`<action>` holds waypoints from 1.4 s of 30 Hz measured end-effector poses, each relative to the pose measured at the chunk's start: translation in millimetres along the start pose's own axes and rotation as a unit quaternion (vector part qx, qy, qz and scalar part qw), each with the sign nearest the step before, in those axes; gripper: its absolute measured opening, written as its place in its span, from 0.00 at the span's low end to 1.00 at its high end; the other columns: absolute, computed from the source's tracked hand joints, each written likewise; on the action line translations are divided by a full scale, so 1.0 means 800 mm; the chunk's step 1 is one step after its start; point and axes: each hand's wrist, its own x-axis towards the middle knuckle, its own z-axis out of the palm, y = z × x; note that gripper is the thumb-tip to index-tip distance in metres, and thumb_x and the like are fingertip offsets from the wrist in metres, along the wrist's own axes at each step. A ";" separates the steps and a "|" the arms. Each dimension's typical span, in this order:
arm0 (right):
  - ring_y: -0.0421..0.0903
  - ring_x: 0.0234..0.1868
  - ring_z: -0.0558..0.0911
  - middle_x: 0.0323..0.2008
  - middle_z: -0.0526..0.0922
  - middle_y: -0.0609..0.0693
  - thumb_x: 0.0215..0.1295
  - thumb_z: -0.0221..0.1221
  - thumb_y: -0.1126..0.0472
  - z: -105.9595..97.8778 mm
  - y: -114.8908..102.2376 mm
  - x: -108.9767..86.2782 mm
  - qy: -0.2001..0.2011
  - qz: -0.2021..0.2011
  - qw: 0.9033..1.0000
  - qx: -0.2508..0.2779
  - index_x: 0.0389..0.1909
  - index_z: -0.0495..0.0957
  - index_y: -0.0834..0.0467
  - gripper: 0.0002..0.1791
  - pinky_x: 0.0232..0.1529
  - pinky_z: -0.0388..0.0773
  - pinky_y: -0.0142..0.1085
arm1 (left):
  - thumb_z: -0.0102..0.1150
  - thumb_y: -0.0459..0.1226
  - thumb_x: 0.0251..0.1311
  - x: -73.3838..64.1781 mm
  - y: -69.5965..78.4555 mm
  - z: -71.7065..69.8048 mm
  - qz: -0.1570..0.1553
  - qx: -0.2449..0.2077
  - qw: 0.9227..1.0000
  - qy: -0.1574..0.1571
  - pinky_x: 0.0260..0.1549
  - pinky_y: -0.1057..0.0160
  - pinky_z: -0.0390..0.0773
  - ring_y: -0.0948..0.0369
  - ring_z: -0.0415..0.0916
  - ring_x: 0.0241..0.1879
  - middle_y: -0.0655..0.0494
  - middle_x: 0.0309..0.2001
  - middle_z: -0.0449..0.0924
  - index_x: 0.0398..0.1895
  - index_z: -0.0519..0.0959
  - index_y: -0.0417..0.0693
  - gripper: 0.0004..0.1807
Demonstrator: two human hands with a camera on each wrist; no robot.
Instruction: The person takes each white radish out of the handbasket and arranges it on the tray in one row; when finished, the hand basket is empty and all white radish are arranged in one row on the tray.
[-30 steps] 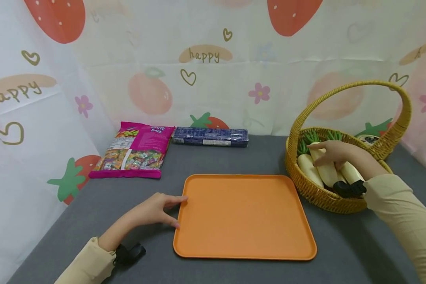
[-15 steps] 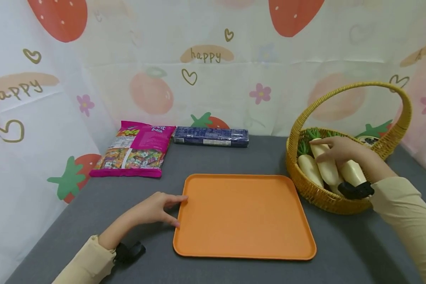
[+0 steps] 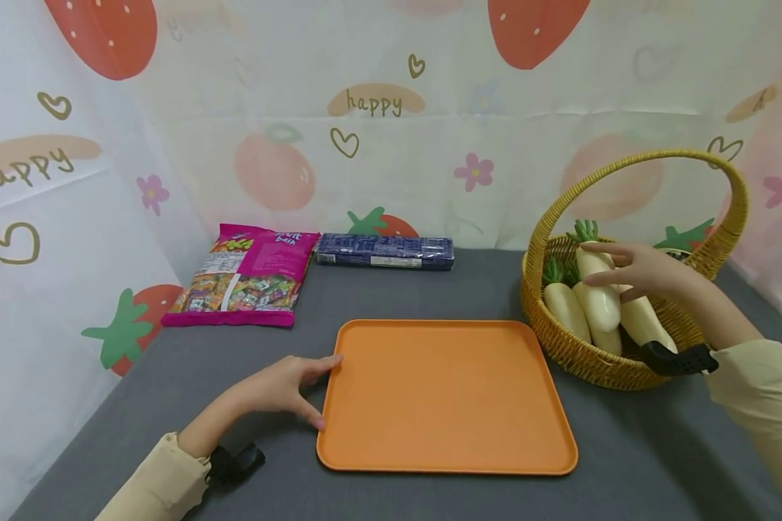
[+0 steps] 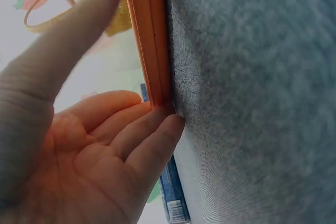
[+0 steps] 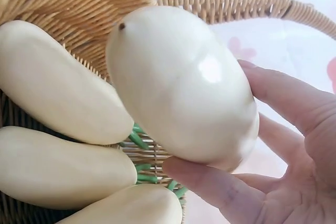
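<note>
My right hand (image 3: 648,273) holds a white radish (image 3: 601,300) with a green leafy top between thumb and fingers, over the wicker basket (image 3: 576,360) on the right. Seen from the right wrist, the radish (image 5: 178,82) shows its rounded bottom end, and the fingertips (image 5: 191,169) press its sides. Other white radishes (image 3: 565,311) lie below it in the basket. At the left side of the orange tray (image 3: 450,398), my left hand (image 3: 282,387) touches the edge with thumb and fingers spread. In the left wrist view, its fingertips (image 4: 170,119) meet the tray's side near the cloth.
A pink candy bag (image 3: 241,278) lies at the back left of the grey tablecloth (image 3: 287,477). Beside it is a long dark blue packet (image 3: 384,251). The basket's tall handle (image 3: 658,154) arches above my right hand. A patterned curtain (image 3: 378,159) hangs behind.
My right hand has lifted the radish from among the others, so its green top rises above the basket's back rim. My left hand stays at the tray's edge.
</note>
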 end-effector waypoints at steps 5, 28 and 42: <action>0.70 0.61 0.44 0.64 0.37 0.72 0.62 0.56 0.53 0.003 0.001 -0.006 0.010 -0.007 1.000 0.011 0.69 0.43 0.59 0.42 0.40 0.74 0.50 | 0.68 0.45 0.43 -0.002 0.002 0.001 0.013 0.008 1.000 -0.021 0.54 0.50 0.59 0.48 0.52 0.62 0.37 0.65 0.49 0.65 0.50 0.31 0.52; 0.72 0.61 0.44 0.64 0.36 0.72 0.63 0.54 0.56 0.022 -0.001 -0.043 0.030 -0.031 0.998 0.040 0.69 0.43 0.58 0.40 0.41 0.73 0.53 | 0.68 0.48 0.41 -0.001 -0.001 0.001 -0.018 0.031 0.999 0.012 0.55 0.48 0.57 0.50 0.53 0.62 0.42 0.64 0.56 0.66 0.55 0.37 0.50; 0.72 0.60 0.46 0.65 0.39 0.71 0.65 0.53 0.56 0.037 0.005 -0.068 0.048 -0.031 0.997 0.046 0.70 0.44 0.56 0.38 0.40 0.74 0.50 | 0.68 0.49 0.42 0.000 0.000 0.004 -0.020 0.033 0.999 0.023 0.55 0.50 0.58 0.51 0.54 0.62 0.44 0.63 0.58 0.65 0.57 0.39 0.49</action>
